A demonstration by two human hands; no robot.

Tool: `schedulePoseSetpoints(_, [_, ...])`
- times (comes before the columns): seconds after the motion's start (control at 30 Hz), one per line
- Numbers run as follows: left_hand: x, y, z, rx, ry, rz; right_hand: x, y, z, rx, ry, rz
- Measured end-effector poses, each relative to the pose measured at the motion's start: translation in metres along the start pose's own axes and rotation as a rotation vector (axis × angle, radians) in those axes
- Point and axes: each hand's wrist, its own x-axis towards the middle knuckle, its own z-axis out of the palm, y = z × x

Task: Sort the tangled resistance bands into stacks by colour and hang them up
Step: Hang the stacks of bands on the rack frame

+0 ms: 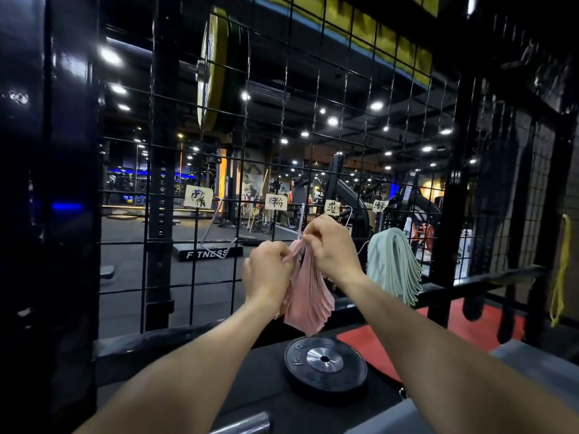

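Here, inside a dim gym, a black wire mesh grid panel (282,126) fills the far side of the view, its thin square cells carrying four small paper labels with handwritten characters (198,197) in a row. Beyond the grid, high on the left, hangs a large yellow-and-black weight plate (216,68). Near the person, on the dark surface (257,383) at lower centre, lies a black rubber weight plate with a bright steel hub (325,361), flat and round, beside a red mat (369,343).

To the right, a thick bundle of pale green flat elastic bands (393,264) is draped over a hanger on the grid, its strips fanning downward. At far left an empty grey wire hanger (219,233) dangles below the first label.

At centre, a bunch of pink flat elastic resistance bands (308,296) hangs in front of the grid under the second label, folded at the top and spreading below. The left hand (268,272) has its fingers curled and pinching the pink strips near the fold; the right hand (333,242) pinches the top of the bunch, fingers closed on it, close to a pale hanger wire.

The bands look light, limp and thin, likely smooth and prone to slipping loose; gripping the whole bunch at its folded top seems safest.
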Motion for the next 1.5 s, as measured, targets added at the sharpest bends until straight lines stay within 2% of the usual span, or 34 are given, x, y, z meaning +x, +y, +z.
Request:
schedulePoseSetpoints(0.17, [-0.001, 0.008, 0.002, -0.014, -0.055, 0.037, -0.002, 0.011, -0.008, 0.168, 0.027, 0.122])
schedulePoseSetpoints(0.37, [-0.003, 0.019, 0.003, -0.153, -0.088, -0.065, -0.005, 0.018, -0.009, 0.318, 0.055, 0.218])
schedulePoseSetpoints(0.5, [-0.002, 0.012, 0.006, -0.172, -0.194, -0.072, -0.019, 0.026, 0.002, 0.427, -0.027, 0.365])
schedulePoseSetpoints(0.63, [-0.016, -0.001, 0.009, -0.215, -0.315, -0.064, -0.037, 0.03, 0.009, 0.518, -0.123, 0.419])
schedulePoseSetpoints(0.73, [-0.029, -0.006, 0.006, -0.299, -0.351, -0.084, -0.045, 0.029, 0.009, 0.552, -0.134, 0.438])
schedulePoseSetpoints(0.9, [-0.036, -0.004, -0.002, -0.39, -0.432, -0.097, -0.05, 0.027, 0.005, 0.759, -0.11, 0.578])
schedulePoseSetpoints(1.13, [-0.049, -0.012, -0.009, -0.262, -0.51, -0.073, -0.07, 0.023, 0.003, 0.569, -0.233, 0.585])
schedulePoseSetpoints(1.37, [-0.058, -0.001, -0.019, -0.207, -0.443, 0.03, -0.093, 0.013, -0.024, 0.389, -0.135, 0.542])
schedulePoseSetpoints(1.5, [-0.078, 0.022, -0.015, -0.254, -0.482, 0.093, -0.121, 0.019, -0.052, 0.303, -0.048, 0.579])
